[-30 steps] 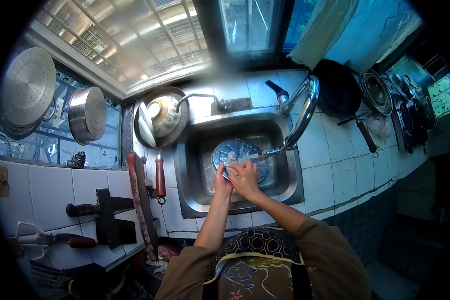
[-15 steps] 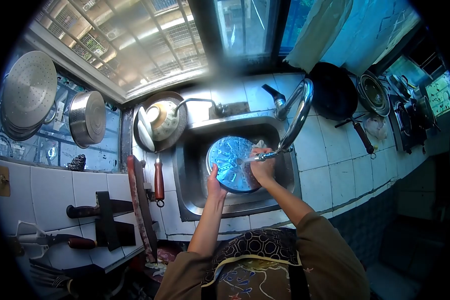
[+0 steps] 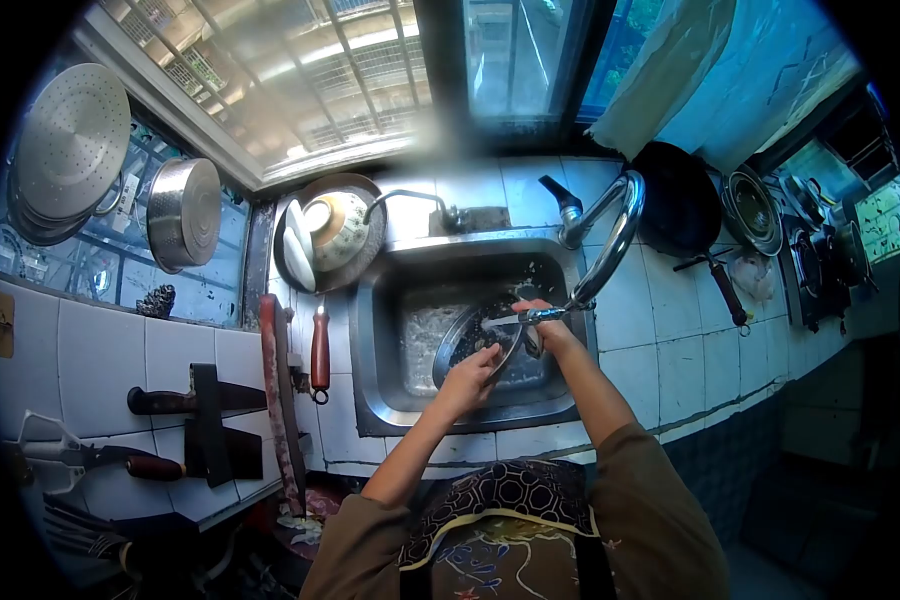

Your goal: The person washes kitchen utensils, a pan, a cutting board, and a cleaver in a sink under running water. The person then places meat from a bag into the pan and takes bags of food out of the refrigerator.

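Note:
A round, shallow metal dish (image 3: 460, 345) is tilted steeply inside the steel sink (image 3: 367, 330), its inner side dark and wet. My left hand (image 3: 470, 380) is closed on the dish's near rim, thumb and fingers on either side. At the right edge of the dish is my right hand (image 3: 548, 325), its fingers curled by the tap's nozzle (image 3: 542, 315). A greyish item shows beneath those fingers; its kind is unclear. Water sprays leftward from the nozzle over the dish.
The chrome tap (image 3: 620, 240) arches over the sink's right side. A wok (image 3: 675, 205) lies to the right, its handle toward me. Left of the sink stand a pan with stacked bowls (image 3: 340, 235) and a red-handled utensil (image 3: 319, 355). Knives (image 3: 210, 400) hang on the left wall.
The dish has swung from facing up with a bright blue shine to a steep tilt. My left hand has moved right along with it. The view has shifted slightly.

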`<state>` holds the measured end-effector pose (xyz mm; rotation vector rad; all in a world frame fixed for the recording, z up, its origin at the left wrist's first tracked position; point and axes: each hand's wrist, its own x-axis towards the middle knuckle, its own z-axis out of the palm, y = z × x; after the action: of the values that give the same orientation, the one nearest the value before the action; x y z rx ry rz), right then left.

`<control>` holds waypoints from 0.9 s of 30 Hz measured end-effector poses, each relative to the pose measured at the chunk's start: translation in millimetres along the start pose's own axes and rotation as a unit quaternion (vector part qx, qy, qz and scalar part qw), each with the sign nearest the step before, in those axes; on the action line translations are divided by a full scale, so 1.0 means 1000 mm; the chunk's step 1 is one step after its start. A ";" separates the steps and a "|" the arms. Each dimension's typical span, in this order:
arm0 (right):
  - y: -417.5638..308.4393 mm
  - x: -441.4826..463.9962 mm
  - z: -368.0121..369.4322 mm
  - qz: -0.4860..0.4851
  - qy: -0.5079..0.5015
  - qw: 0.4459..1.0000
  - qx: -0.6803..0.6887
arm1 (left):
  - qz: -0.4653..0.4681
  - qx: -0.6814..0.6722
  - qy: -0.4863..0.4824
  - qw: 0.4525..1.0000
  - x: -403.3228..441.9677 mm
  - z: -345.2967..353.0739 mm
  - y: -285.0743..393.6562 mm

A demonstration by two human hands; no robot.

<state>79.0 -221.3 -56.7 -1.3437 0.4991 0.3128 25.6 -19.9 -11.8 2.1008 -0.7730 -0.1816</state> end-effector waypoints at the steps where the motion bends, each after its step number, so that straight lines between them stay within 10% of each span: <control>1: 0.003 -0.010 -0.004 -0.004 0.000 0.998 0.068 | 0.043 0.052 -0.013 0.998 -0.002 0.001 -0.001; 7: 0.021 -0.033 -0.014 0.050 0.093 0.994 0.017 | -0.199 0.169 0.085 0.962 -0.024 0.016 0.008; 9: 0.020 -0.053 0.000 0.025 0.165 0.986 0.006 | -0.311 -0.077 0.257 0.912 -0.037 0.052 -0.023; 11: 0.016 -0.068 0.016 0.022 0.179 0.983 0.033 | -0.352 -0.310 0.228 0.853 -0.040 0.067 -0.042; 13: 0.023 -0.077 0.027 0.003 0.186 0.974 0.129 | -0.385 -0.715 0.262 0.521 -0.017 0.049 -0.003; 18: 0.029 -0.091 0.029 0.020 0.206 0.975 0.075 | -0.440 -0.751 0.249 0.424 -0.012 0.054 -0.038; 23: -0.009 -0.104 0.012 -0.162 0.268 0.924 -0.220 | -0.440 -0.657 0.197 0.579 -0.023 0.032 -0.054; 27: -0.013 -0.076 0.017 -0.204 0.046 0.935 -0.285 | -0.453 -0.640 0.114 0.610 -0.009 0.009 -0.025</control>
<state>23.9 -202.0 -4.0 -1.9948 0.1940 0.0448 26.1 -10.2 -37.7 0.8262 0.6173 -0.7331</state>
